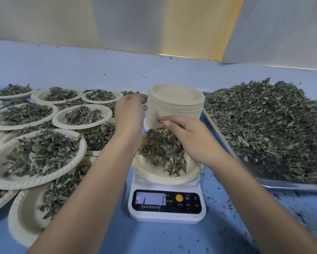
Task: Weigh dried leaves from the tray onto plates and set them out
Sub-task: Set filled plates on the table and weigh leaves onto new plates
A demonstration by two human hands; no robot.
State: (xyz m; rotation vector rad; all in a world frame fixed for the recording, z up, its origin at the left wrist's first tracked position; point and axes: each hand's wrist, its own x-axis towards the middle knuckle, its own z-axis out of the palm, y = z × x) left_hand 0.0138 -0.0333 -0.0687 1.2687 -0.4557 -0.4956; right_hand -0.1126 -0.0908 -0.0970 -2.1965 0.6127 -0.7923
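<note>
1. At right, your tray [291,186] lies heaped with dried leaves [263,125].
2. At left, filled plates [35,182] crowd together, overlapping.
3. At centre, a stack of empty plates [176,103] stands behind the scale [166,204].
4. Your right hand [188,138] curls its fingers round a clump of leaves over the plate [163,177] on the scale.
5. Your left hand [130,112] reaches the stack's edge, fingers apart, holding nothing.

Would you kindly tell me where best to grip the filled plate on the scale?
Grip the plate by its near rim, from the front: that rim is raised and bare, probably easy to hook under, while the leaves heap farther back.
</note>
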